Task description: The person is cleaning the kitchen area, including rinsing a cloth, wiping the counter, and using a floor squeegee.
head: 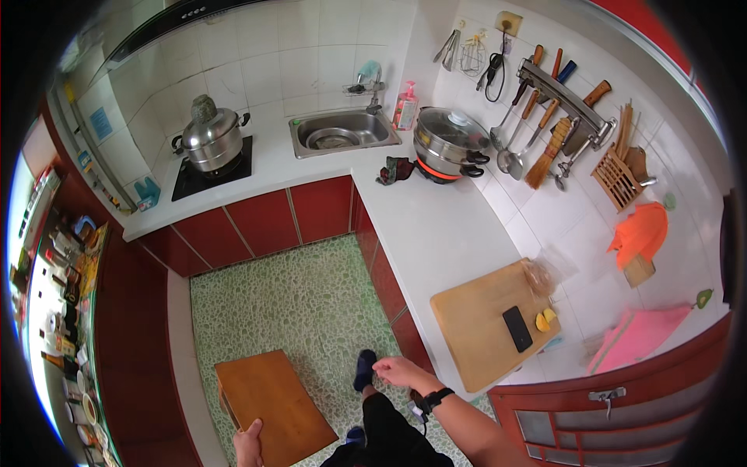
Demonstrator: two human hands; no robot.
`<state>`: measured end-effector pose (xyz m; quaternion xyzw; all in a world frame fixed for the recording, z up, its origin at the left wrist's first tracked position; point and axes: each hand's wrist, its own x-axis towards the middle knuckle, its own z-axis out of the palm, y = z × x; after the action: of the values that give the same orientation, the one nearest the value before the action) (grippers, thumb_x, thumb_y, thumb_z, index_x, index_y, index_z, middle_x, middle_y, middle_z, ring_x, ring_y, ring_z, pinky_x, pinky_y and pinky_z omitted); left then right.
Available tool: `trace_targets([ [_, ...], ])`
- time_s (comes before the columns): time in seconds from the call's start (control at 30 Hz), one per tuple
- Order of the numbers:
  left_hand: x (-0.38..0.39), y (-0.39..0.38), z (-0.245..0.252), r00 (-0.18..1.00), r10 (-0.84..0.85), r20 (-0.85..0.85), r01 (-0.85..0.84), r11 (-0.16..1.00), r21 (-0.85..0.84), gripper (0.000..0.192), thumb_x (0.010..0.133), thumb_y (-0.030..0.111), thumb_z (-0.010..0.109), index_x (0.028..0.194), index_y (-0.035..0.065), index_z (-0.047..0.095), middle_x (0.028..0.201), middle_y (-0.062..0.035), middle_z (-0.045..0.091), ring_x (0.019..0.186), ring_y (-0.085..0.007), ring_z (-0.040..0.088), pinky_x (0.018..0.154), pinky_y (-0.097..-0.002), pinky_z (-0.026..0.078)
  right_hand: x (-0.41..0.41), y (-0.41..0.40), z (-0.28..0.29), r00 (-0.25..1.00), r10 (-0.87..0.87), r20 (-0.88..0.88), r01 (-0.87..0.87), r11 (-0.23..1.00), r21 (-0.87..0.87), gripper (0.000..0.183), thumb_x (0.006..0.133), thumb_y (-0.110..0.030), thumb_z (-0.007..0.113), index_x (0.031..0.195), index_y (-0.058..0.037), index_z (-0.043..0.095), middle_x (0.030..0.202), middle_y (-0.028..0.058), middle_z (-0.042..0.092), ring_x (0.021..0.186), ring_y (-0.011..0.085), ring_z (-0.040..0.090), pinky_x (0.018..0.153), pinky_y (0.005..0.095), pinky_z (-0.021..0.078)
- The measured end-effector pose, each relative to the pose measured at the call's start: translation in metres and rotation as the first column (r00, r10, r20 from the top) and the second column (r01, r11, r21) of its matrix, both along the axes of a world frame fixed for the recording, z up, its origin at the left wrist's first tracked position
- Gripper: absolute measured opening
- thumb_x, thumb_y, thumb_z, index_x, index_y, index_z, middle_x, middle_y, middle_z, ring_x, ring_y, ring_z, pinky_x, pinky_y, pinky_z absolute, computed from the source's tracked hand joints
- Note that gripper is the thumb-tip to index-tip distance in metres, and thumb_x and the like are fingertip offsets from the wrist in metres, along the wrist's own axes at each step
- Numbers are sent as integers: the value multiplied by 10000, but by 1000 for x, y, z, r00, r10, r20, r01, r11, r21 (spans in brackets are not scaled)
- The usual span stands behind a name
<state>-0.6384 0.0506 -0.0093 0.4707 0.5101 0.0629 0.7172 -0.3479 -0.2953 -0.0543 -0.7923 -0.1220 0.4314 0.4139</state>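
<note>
My left hand (248,445) grips the near left edge of a brown wooden stool or small table (280,403), its thumb on top and its fingers partly hidden. Only the flat top and part of one side of that piece show. My right hand (394,371) hangs over the green patterned floor, beside my dark slipper (365,368), with its fingers curled and nothing visible in them. A black band circles the right wrist. To the right of this hand, a wooden cutting board (478,327) lies on the white counter, bearing a black phone (517,329) and yellow pieces of food (543,323).
Red cabinets (262,230) run below the L-shaped counter (432,210). A steamer pot (211,140) stands on the left cooktop, a lidded pot (449,140) in the corner by the sink (344,133). Crowded shelves (64,303) line the left; a red door (607,408) is at lower right.
</note>
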Motion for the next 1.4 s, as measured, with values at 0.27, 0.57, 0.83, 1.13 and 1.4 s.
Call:
trace_targets([
  [0.27,129,22,11,998,65,-22,-62,992,110,428,972,248,678,1239,-79,611,1178,-131,668,1031,-256,655,884,-380,538,310,59,7,907,-94,410,144,985,-92,278,892,-228,639,1123,-79,682,1043,202,697,959,368,667,835,436,537],
  [0.57,275,57,16,863,-97,-495,166,981,97,419,958,468,645,771,102,559,586,60,408,499,-61,352,445,-291,241,618,54,-40,541,-128,831,511,835,-204,735,905,-440,638,1465,-9,435,1467,282,463,1366,423,446,1114,472,398],
  [0.83,329,75,14,934,-37,-355,72,994,87,691,980,569,573,1176,-94,596,933,-92,666,796,-166,645,682,-304,550,480,144,-17,571,-251,782,242,961,132,277,920,-84,618,1195,-59,648,1042,172,685,916,343,673,816,436,538],
  [1.13,385,74,48,983,-124,-133,118,992,-50,718,1036,557,449,1311,-98,558,1191,-148,674,1043,-219,671,889,-348,559,178,220,27,648,197,736,-566,771,292,482,893,-21,518,1373,-48,554,1408,169,558,1345,340,509,1098,424,457],
  [1.4,319,78,59,932,-343,-113,351,934,66,733,989,608,525,1107,-108,627,931,-80,668,835,-138,603,728,-304,521,237,295,6,573,-215,791,99,976,194,389,931,33,493,1314,22,561,1406,213,552,1315,389,515,1046,438,483],
])
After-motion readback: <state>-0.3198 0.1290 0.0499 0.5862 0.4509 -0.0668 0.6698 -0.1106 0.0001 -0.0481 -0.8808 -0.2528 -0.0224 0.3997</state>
